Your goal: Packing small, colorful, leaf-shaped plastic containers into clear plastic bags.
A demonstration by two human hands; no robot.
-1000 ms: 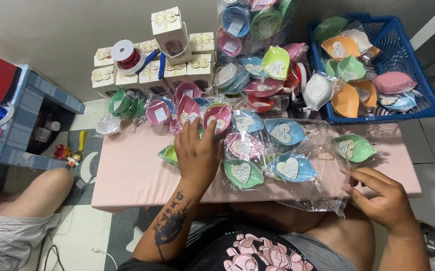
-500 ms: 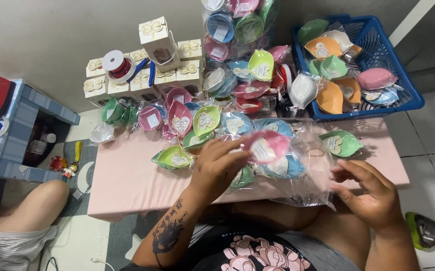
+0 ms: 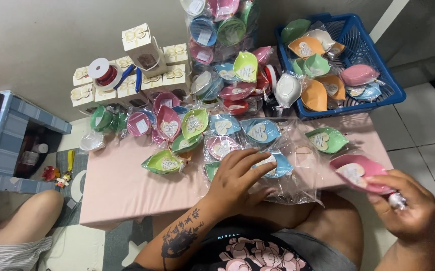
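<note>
**Two hands among wrapped leaf-shaped dishes**

The left hand is lying spread, fingers wide, on a clear plastic bag at the near edge of the pink table, its fingertips pressing on a light blue dish inside the plastic – it is gripping nothing. The right hand is hovering off the table's corner at about four o'clock from the left hand, fingers curled around the rim of a pink wrapped dish, which is tilting up toward ten o'clock and sitting clear of the tabletop.

At twelve o'clock from the left hand, more wrapped dishes are lying in a loose row: a blue dish, a lime-green dish, a magenta dish. A green dish is resting near the table's right end, just at eleven o'clock from the held pink one. Beyond the table at one o'clock, a blue plastic basket is holding orange, green and pink dishes. At eleven o'clock, small cream gift boxes are stacking up against the wall – a spool of red ribbon is sitting on them. At the far left, another person's bare knee is showing beside the table.
</note>
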